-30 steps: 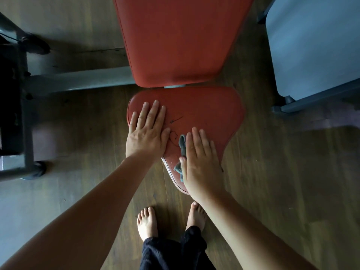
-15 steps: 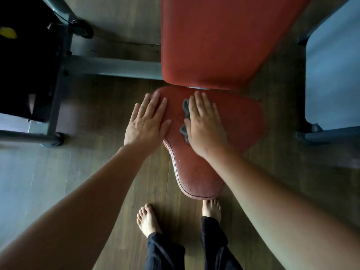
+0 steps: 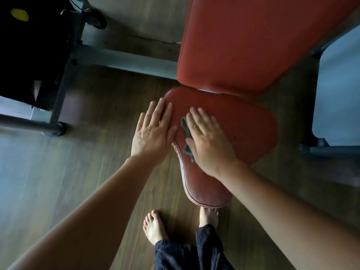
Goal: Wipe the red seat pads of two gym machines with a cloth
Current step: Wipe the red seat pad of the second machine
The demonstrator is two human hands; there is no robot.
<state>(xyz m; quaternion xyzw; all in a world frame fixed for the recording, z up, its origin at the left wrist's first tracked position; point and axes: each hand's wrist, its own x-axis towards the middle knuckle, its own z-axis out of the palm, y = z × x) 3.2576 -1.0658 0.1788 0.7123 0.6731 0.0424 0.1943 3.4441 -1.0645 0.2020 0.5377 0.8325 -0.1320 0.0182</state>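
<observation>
Our right hand (image 3: 208, 141) lies flat, fingers straight, pressing the grey cloth (image 3: 184, 123) onto the left part of the red seat (image 3: 247, 131). Our left hand (image 3: 153, 131) rests released on the seat's left edge, holding nothing. The cloth looks thin, soft and light, likely to bunch. We judge a spread palm over its middle controls it best.

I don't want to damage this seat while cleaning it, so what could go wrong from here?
The near-left edge of the seat pad looks worn and cracked, so the cloth could snag there. The cloth is bunched under your flat right hand, ungripped, so it may slip out. Your left hand sits partly off the pad's edge and could slide off if you lean.
</observation>
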